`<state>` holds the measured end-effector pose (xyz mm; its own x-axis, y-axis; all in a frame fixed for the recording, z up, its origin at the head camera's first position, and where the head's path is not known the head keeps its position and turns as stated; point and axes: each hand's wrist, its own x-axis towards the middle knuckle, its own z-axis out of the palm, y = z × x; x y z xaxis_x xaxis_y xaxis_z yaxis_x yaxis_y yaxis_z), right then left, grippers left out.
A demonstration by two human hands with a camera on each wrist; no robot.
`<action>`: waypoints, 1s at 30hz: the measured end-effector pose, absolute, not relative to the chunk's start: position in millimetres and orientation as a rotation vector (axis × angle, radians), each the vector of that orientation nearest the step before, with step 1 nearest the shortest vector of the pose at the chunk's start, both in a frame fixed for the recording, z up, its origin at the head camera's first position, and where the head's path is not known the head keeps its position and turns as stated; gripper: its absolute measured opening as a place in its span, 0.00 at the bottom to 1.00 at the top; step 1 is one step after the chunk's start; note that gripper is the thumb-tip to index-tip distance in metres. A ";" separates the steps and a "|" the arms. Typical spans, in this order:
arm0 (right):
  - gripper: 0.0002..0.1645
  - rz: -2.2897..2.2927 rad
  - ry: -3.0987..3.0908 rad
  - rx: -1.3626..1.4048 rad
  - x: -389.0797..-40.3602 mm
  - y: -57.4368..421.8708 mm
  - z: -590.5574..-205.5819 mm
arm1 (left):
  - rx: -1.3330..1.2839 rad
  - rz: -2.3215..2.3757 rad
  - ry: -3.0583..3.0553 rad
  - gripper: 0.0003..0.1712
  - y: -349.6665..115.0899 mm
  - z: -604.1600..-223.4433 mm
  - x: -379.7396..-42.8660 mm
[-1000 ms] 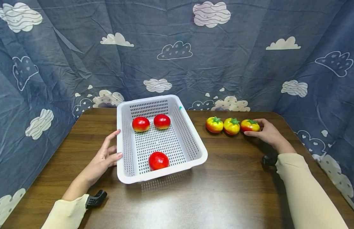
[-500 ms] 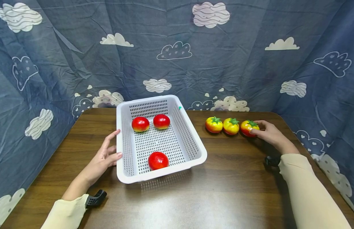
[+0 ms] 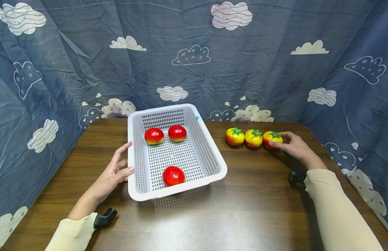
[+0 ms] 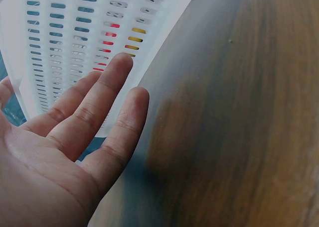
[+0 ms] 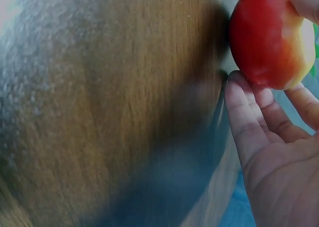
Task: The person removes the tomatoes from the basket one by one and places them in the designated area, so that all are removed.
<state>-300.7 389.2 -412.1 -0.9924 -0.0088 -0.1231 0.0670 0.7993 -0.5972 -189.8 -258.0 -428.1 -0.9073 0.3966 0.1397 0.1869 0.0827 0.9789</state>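
Note:
On the right of the table, the thumb and fingers of my right hand (image 3: 296, 149) hold a red-and-yellow tomato (image 3: 270, 137) with green leaves on top. In the right wrist view, the fingers reach around this tomato's (image 5: 266, 40) red side. Left of it, a second tomato (image 3: 253, 139) and a third tomato (image 3: 234, 137) stand in a row, leaves up. My left hand (image 3: 111, 170) touches the left side of a white perforated basket (image 3: 209, 139) with loosely extended fingers. Inside lie red tomatoes: one at back left (image 3: 154, 136), one beside it (image 3: 177, 134), one at the front (image 3: 173, 177).
Everything stands on a dark wooden table (image 3: 244, 209). A blue curtain (image 3: 187, 76) with cloud patterns hangs along its far edge and sides. Black straps circle both wrists, the left strap (image 3: 106, 218) lying close to the tabletop.
My right thumb has shifted onto the front of the rightmost tomato, which has moved slightly left toward its neighbour. The left hand and the basket have stayed in place.

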 end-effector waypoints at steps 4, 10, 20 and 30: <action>0.58 -0.940 2.847 0.050 -301.1 389.2 -412.3 | 0.605 1.938 2.182 0.46 -258.3 -428.6 -189.8; 0.60 -0.950 2.847 0.072 -302.6 389.2 -414.0 | 0.587 1.929 2.192 0.46 -257.7 -428.0 -190.0; 0.61 -0.972 2.877 0.116 -303.7 387.8 -419.0 | 0.570 1.925 2.195 0.46 -257.5 -427.3 -189.8; 0.61 -0.968 2.887 0.112 -303.3 385.5 -419.0 | 0.577 1.930 2.191 0.46 -258.3 -427.9 -190.0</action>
<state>-303.3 385.5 -419.0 -0.9928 0.0394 -0.1131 0.0996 0.7960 -0.5971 -190.0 -258.3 -427.9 -0.9118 0.3900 0.1285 0.1767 0.0903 0.9801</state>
